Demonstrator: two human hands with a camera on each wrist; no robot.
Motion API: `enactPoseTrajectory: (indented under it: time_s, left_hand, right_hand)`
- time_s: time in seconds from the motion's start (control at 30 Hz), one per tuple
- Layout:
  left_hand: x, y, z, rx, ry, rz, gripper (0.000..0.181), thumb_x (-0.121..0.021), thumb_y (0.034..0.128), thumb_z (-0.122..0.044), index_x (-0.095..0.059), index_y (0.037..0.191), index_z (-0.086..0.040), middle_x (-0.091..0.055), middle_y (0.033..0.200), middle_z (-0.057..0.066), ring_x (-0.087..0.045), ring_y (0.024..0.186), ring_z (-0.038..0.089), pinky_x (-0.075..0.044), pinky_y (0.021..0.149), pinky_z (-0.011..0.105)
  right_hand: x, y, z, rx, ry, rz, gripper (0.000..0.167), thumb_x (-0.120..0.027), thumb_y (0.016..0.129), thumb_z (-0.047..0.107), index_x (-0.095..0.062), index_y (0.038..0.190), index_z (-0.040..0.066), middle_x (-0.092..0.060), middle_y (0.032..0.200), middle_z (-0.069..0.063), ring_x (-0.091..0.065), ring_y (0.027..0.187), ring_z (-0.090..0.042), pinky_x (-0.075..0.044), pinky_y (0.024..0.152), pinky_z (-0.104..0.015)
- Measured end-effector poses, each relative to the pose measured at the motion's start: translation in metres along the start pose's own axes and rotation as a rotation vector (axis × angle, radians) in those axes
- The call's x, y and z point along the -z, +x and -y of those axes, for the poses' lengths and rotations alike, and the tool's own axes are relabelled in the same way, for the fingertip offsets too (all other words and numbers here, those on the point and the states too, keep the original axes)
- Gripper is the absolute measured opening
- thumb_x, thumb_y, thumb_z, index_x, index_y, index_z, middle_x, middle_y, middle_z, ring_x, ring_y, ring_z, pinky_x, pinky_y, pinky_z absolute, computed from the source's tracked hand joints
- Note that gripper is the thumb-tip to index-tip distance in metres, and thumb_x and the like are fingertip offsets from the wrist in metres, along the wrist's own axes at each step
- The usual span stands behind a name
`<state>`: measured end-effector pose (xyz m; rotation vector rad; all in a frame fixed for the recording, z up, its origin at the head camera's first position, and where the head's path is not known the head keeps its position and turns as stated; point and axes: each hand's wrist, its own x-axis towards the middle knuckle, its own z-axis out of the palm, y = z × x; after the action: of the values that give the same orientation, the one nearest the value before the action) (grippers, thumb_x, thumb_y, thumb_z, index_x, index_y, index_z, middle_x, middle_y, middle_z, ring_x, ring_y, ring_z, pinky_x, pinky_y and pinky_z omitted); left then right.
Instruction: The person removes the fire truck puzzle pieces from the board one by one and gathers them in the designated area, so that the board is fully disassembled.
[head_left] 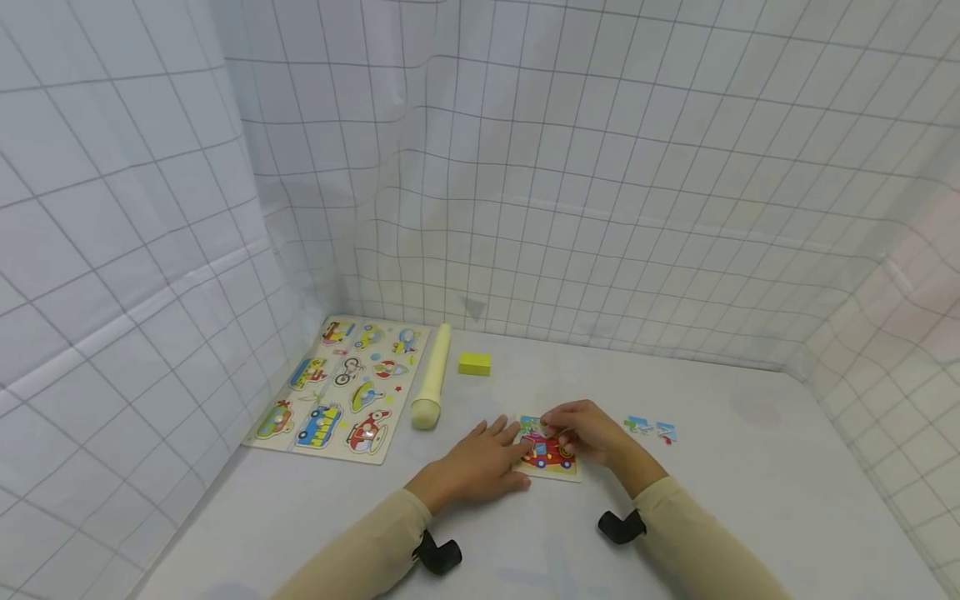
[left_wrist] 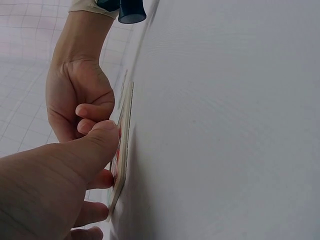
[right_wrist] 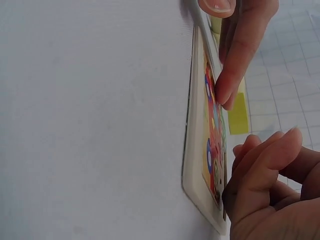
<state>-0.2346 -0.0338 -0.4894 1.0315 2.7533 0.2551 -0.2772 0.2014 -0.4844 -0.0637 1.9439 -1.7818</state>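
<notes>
A small jigsaw puzzle board with a red car picture lies flat on the table between both hands. My left hand lies at its left side, fingers extended, with fingertips touching the picture. Over the upper right of the board, my right hand has curled fingers and pinches a small puzzle piece, mostly hidden by the fingertips. The right wrist view shows the board edge-on, with the curled right hand against its near end.
Loose blue-and-white puzzle pieces lie right of the board. A large vehicle puzzle board lies at the left, beside a pale yellow toy bat-like stick. A yellow block sits behind. Grid-patterned curtains enclose the table.
</notes>
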Motion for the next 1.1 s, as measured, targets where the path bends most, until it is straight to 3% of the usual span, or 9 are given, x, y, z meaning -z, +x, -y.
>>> enactPoseTrajectory:
  time_s: [0.27, 0.53, 0.83, 1.1]
  left_hand:
    - [0.000, -0.003, 0.001, -0.014, 0.011, -0.028, 0.063, -0.052, 0.1016, -0.058, -0.050, 0.152, -0.020, -0.038, 0.162, 0.010, -0.027, 0.154, 0.033, -0.025, 0.121, 0.056]
    - [0.002, -0.003, 0.001, -0.005, 0.024, 0.015, 0.064, -0.052, 0.1015, -0.058, -0.049, 0.153, -0.021, -0.036, 0.164, 0.009, -0.023, 0.155, 0.033, -0.024, 0.121, 0.059]
    - [0.007, -0.005, -0.003, 0.004, 0.024, 0.039, 0.063, -0.052, 0.1014, -0.057, -0.049, 0.154, -0.021, -0.036, 0.164, 0.009, -0.023, 0.155, 0.033, -0.024, 0.121, 0.060]
    - [0.007, -0.005, -0.003, 0.008, 0.034, 0.036, 0.064, -0.053, 0.1010, -0.057, -0.048, 0.154, -0.021, -0.036, 0.164, 0.009, -0.023, 0.155, 0.033, -0.024, 0.121, 0.060]
  right_hand:
    - [-0.009, 0.003, 0.002, -0.018, -0.060, -0.011, 0.031, -0.061, 0.101, 0.012, -0.066, 0.116, -0.015, -0.063, 0.074, -0.001, -0.049, 0.051, -0.002, -0.044, 0.048, -0.013]
    - [-0.014, 0.011, 0.003, -0.055, -0.095, -0.045, 0.022, -0.064, 0.097, 0.008, -0.067, 0.108, -0.010, -0.058, 0.065, 0.000, -0.050, 0.048, -0.002, -0.045, 0.046, -0.014]
    - [-0.021, 0.015, 0.005, -0.077, -0.111, -0.083, 0.010, -0.067, 0.094, 0.003, -0.064, 0.099, -0.005, -0.059, 0.067, -0.002, -0.050, 0.048, -0.003, -0.045, 0.046, -0.014]
    - [-0.026, 0.015, 0.007, -0.059, -0.140, -0.114, 0.010, -0.068, 0.092, -0.001, -0.060, 0.096, -0.003, -0.058, 0.069, -0.003, -0.050, 0.047, -0.003, -0.044, 0.045, -0.014]
